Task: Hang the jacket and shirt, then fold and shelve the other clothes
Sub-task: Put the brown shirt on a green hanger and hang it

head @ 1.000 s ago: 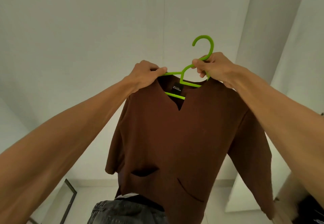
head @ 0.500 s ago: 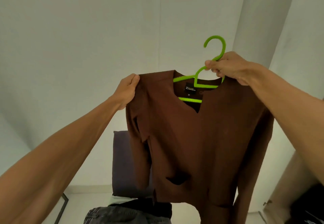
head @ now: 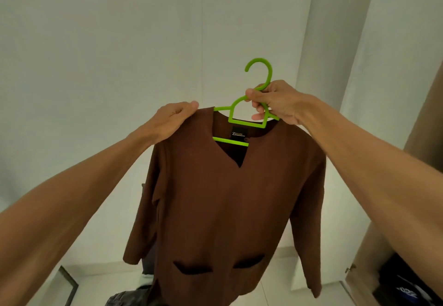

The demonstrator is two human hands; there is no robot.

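Note:
A brown long-sleeved shirt (head: 230,209) with a V-neck and two front pockets hangs on a bright green plastic hanger (head: 242,118), held up in front of a white wall. My right hand (head: 275,104) grips the hanger's neck just under the hook. My left hand (head: 172,118) pinches the shirt's left shoulder at the hanger's arm. Both sleeves hang down at the sides. The hanger's ends are hidden inside the shirt.
An open wardrobe (head: 374,269) with dark clothes inside stands at the lower right. Grey jeans (head: 124,298) lie below the shirt at the bottom edge. A dark framed panel (head: 69,286) leans at the lower left. A white column (head: 335,42) rises at the right.
The shirt has swung to face me and now hangs straight with both pockets showing. My left hand moved in from the shirt's outer edge to its shoulder near the collar.

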